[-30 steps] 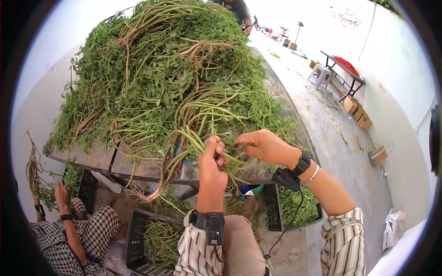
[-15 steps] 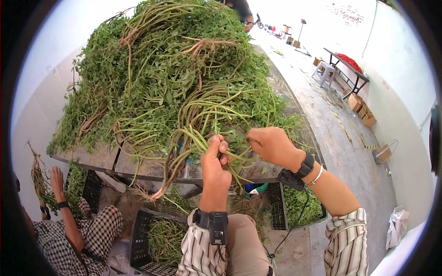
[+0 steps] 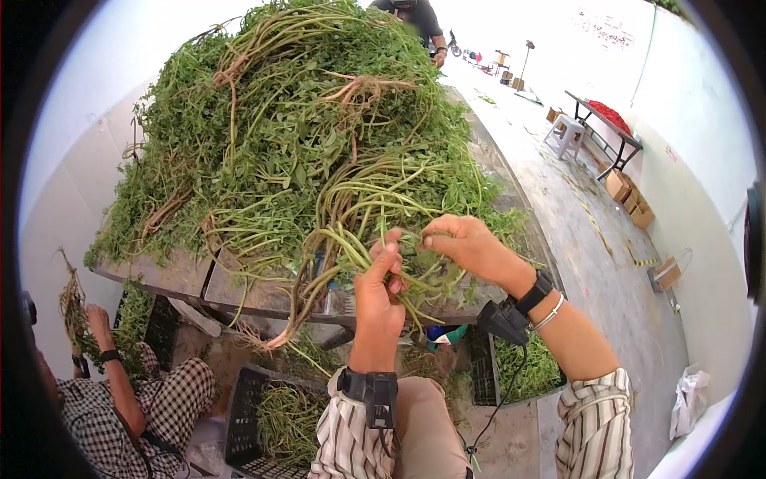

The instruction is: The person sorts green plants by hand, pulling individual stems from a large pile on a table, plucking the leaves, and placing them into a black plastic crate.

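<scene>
My left hand (image 3: 380,291) is closed round a bunch of green stems (image 3: 325,239) at the table's near edge. The stems arch over to the left, and their pale roots (image 3: 275,342) hang below the tabletop. Just to the right, my right hand (image 3: 471,247) pinches a leafy stem with thumb and forefinger, close beside the bunch. Loose leafy tips (image 3: 440,279) show between and below the two hands. Behind them rises a large heap of leafy green plants (image 3: 295,136), some with reddish-brown roots, covering most of the table (image 3: 171,275).
Below the table are a black crate (image 3: 239,407) of cut stems and another crate (image 3: 483,375) of greens. At left, a person in checks (image 3: 171,399) holds a rooted bunch (image 3: 73,307). Another person (image 3: 423,20) stands behind the heap. A cable (image 3: 507,399) hangs from my right wrist.
My right hand has shifted slightly left, nearer to my left hand, and leafy tips now show below it. My left fingers have loosened a little round the stems.
</scene>
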A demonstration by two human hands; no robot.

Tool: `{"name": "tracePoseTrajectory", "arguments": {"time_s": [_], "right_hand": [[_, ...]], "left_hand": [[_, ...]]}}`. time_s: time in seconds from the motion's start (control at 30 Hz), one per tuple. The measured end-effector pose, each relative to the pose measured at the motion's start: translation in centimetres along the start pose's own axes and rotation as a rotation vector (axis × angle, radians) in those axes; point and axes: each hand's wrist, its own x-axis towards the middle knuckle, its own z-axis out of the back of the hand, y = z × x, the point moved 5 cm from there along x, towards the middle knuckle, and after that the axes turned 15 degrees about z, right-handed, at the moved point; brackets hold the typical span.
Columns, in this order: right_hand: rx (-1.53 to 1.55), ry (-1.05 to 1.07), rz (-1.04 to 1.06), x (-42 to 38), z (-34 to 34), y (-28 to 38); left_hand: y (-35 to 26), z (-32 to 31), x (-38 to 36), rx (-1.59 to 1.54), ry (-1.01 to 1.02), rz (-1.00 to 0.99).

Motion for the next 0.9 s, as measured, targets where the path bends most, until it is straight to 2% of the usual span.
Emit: {"name": "tracePoseTrajectory", "arguments": {"time_s": [0.07, 0.1, 0.13, 0.33, 0.4, 0.43, 0.47, 0.53, 0.57, 0.73, 0.8, 0.9], "right_hand": [[-0.097, 0.184, 0.027, 0.1, -1.1, 0.4], [-0.113, 0.175, 0.111, 0.1, -1.6, 0.3], [-0.113, 0.176, 0.111, 0.2, -1.8, 0.6], [-0.11, 0.079, -0.007, 1.1, -2.1, -0.1], [-0.315, -0.067, 0.086, 1.7, -0.9, -1.3], [-0.246, -0.064, -0.069, 1.9, -0.3, -1.1], [-0.245, -0.062, -0.068, 1.9, -0.1, -0.8], [-0.123, 0.126, -0.102, 1.8, -1.0, -0.9], [-0.197, 0.157, 0.075, 2.0, -1.5, -0.7], [-0.234, 0.142, 0.099, 2.6, -3.1, -2.8], [-0.254, 0.3, -0.02, 3.1, -3.4, -3.2], [-0.219, 0.225, -0.015, 3.8, -2.3, -1.5]], "left_hand": [[0.0, 0.2, 0.2, 0.016, 0.013, 0.006], [0.2, 0.2, 0.3, 0.031, 0.028, 0.019], [0.3, 0.2, 0.3, 0.03, 0.028, 0.019], [0.7, 0.2, 0.6, -0.021, 0.035, -0.041], [0.6, 0.5, 0.7, -0.016, 0.048, -0.062], [0.5, 0.5, 0.6, -0.017, 0.046, -0.063], [0.5, 0.5, 0.4, -0.009, 0.023, -0.049], [0.5, 0.4, 0.5, -0.003, 0.001, -0.036], [0.5, 0.5, 0.6, -0.023, -0.003, -0.05], [0.5, 0.5, 0.3, -0.052, -0.069, -0.058], [0.7, 0.8, 0.7, -0.02, -0.078, -0.069], [0.9, 1.1, 0.7, 0.05, -0.183, -0.053]]}}
